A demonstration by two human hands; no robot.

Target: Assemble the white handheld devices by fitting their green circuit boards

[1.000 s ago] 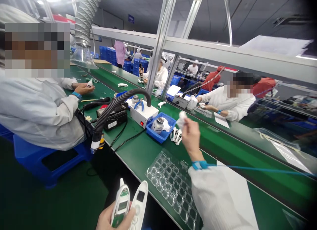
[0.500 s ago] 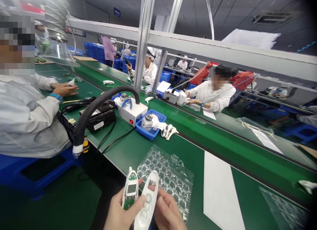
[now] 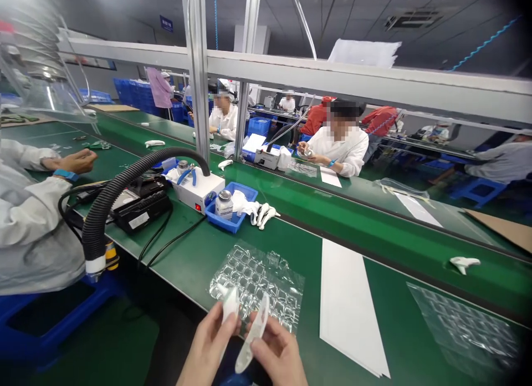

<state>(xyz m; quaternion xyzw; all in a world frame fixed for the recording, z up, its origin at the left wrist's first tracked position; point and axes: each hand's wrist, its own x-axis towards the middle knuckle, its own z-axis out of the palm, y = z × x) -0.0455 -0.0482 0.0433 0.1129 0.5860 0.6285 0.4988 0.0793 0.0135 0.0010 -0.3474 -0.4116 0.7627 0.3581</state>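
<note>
Being gripped at 6 o'clock, low in the view, are a short white plastic housing piece [image 3: 230,308] in the left hand [image 3: 205,347] and a long white plastic housing shell [image 3: 254,336] in the right hand [image 3: 276,355]. Both hands are cut off by the bottom edge. Left fingers [image 3: 218,319] are held together, clamped on the piece, which is partly hidden and blurred; right fingers [image 3: 266,350] are closed on the shell's lower part. Whether the two pieces touch cannot be told. A clear blister tray [image 3: 257,280] is seen at 12 o'clock, just beyond the hands. A blue bin [image 3: 233,222] at 11 o'clock holds a metal-capped bottle [image 3: 224,204], with white gloves [image 3: 264,214] draped over its rim. A stack of white paper [image 3: 344,303] lies at 2 o'clock. A co-worker's hand [image 3: 70,162] is seen at 10 o'clock, its arm cut off by the left edge.
</note>
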